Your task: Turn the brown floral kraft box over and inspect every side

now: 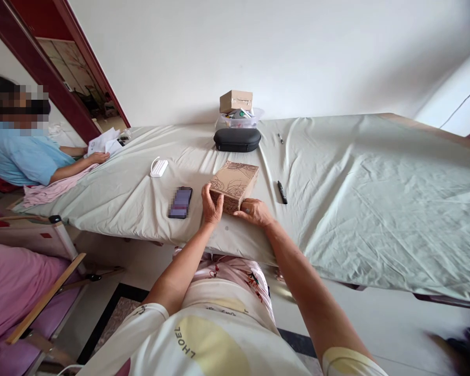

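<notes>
A brown cardboard box (235, 176) with black scribbled circles on its lid lies closed on the cloth-covered table (348, 209). Its near left corner is gripped by my left hand (212, 204), thumb on the front face and fingers along the left side. My right hand (254, 211) is closed at the near right corner, fingers curled against the box; part of the fingertips is hidden. To the left of the box lies a smartphone (180, 202), and to its right a black marker (282, 192).
Behind the box stand a black hard case (237, 140) and a clear plastic tub (241, 121) with a small carton (236, 101) on top. A white plug strip (159, 167) lies further left. A person in blue (31, 151) sits at the left end, holding papers (104, 142).
</notes>
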{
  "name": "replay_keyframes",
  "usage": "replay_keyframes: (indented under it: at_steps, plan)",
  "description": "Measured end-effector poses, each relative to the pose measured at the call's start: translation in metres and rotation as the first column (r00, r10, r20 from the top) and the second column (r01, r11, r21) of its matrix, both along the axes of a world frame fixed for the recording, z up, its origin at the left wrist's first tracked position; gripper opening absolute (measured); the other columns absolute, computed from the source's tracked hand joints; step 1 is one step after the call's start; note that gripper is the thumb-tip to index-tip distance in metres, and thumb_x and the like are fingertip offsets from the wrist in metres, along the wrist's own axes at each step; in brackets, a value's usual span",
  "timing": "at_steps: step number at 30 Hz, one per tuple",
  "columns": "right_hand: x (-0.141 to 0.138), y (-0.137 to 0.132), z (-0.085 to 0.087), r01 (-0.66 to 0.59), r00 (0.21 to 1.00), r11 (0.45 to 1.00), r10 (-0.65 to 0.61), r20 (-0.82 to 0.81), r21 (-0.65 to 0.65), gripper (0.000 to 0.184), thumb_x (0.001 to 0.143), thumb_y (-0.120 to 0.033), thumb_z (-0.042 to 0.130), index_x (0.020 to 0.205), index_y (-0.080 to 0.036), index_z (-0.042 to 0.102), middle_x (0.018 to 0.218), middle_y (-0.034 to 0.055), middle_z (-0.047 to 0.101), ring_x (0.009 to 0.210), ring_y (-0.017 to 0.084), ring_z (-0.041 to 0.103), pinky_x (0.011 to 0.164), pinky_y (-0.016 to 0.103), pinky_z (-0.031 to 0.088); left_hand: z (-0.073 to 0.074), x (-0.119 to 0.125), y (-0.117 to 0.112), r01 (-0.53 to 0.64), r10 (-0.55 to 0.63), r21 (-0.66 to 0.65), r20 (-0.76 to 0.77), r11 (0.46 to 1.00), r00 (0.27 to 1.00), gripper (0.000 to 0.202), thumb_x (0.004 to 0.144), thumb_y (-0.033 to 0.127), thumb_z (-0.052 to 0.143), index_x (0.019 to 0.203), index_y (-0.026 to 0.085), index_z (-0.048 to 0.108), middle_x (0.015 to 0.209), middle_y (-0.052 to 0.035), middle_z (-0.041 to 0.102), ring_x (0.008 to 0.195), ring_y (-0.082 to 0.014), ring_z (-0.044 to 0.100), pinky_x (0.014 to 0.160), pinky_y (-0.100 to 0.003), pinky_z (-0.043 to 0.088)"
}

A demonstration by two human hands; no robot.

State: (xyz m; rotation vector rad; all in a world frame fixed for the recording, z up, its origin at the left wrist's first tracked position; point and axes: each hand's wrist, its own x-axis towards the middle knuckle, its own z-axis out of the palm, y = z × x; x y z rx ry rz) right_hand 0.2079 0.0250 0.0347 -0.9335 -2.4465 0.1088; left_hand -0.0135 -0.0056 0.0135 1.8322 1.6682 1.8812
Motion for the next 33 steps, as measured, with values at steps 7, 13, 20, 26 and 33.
replay_keyframes:
  at_steps: [7, 13, 20, 26, 33]
  plan:
    - [-0.031, -0.015, -0.006, -0.142, 0.990, 0.982, 0.143, 0.005, 0.125, 0.042, 0.112, -0.041, 0.042, 0.095, -0.019, 0.073, 0.092, 0.0098, 0.074, 0.081, 0.019, 0.068, 0.076, 0.029, 0.052, -0.001, 0.006, 0.000, -0.133, 0.121, -0.075, -0.145, 0.988, 0.982, 0.058, 0.109, 0.050, 0.039, 0.156, 0.018, 0.053, 0.172, -0.0227, 0.034, 0.162, -0.0373, 0.032, 0.130, -0.059, 0.031]
    - [-0.030, -0.017, -0.003, -0.081, 0.971, 0.972, 0.127, -0.204, 0.219, 0.033, 0.111, -0.035, 0.044, 0.116, -0.021, 0.073, 0.102, 0.0108, 0.077, 0.093, 0.022, 0.072, 0.088, 0.034, 0.058, -0.004, 0.006, -0.004, 0.009, 0.008, 0.055, -0.301, 0.998, 0.954, 0.061, 0.106, 0.061, 0.046, 0.149, 0.019, 0.059, 0.175, -0.0214, 0.028, 0.162, -0.0373, 0.033, 0.129, -0.055, 0.034]
    - [-0.039, -0.031, 0.010, 0.104, 0.994, 0.963, -0.090, -0.068, 0.251, 0.052, 0.108, -0.037, 0.044, 0.158, -0.026, 0.053, 0.161, 0.0132, 0.056, 0.154, 0.032, 0.045, 0.124, 0.050, 0.038, -0.003, 0.009, -0.005, 0.103, -0.085, 0.075, -0.206, 0.992, 0.975, 0.053, 0.107, 0.058, 0.046, 0.145, 0.024, 0.062, 0.172, -0.0169, 0.034, 0.159, -0.0329, 0.041, 0.129, -0.051, 0.039]
    - [-0.028, -0.018, 0.010, 0.232, 0.972, 0.955, -0.219, -0.087, 0.185, 0.058, 0.109, -0.042, 0.042, 0.163, -0.024, 0.047, 0.168, 0.0134, 0.049, 0.160, 0.033, 0.037, 0.130, 0.053, 0.029, -0.001, 0.010, -0.006, 0.109, -0.100, 0.041, -0.174, 0.993, 0.980, 0.050, 0.108, 0.053, 0.043, 0.141, 0.022, 0.063, 0.170, -0.0172, 0.039, 0.159, -0.0317, 0.040, 0.131, -0.052, 0.036]
    - [0.021, 0.013, -0.006, 0.531, 0.810, 0.847, -0.511, -0.288, -0.010, 0.061, 0.103, -0.037, 0.047, 0.162, -0.024, 0.045, 0.174, 0.0154, 0.035, 0.160, 0.035, 0.034, 0.125, 0.058, 0.039, -0.004, 0.009, -0.003, 0.141, -0.134, 0.034, -0.160, 0.989, 0.978, 0.048, 0.108, 0.051, 0.040, 0.140, 0.022, 0.061, 0.172, -0.0168, 0.037, 0.159, -0.0307, 0.039, 0.131, -0.053, 0.035]
